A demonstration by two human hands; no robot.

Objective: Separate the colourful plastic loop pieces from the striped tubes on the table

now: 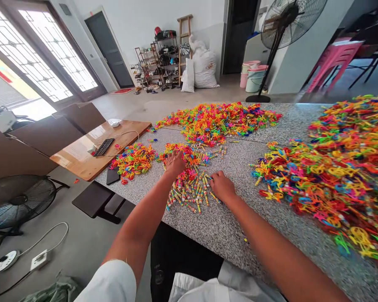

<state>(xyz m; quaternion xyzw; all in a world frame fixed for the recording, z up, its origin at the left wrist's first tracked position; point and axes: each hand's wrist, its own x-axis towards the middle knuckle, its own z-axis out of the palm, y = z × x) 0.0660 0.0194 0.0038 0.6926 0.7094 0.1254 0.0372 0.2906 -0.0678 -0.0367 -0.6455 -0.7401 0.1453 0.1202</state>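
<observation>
My left hand reaches over a small heap of bright plastic pieces in the middle of the table. Its fingers look apart and point down into the heap; their tips are partly hidden. My right hand is low over the tabletop, fingers curled, at the right edge of a spread of short striped sticks. One thin stick shows at its fingertips, and the curled fingers hide the rest. The loose pieces are red, yellow, green, pink and blue, too small to make out singly.
Larger heaps of the same pieces lie at the far side and along the right of the speckled table. On the left are another small heap, a black phone-like slab and a wooden table with a keyboard.
</observation>
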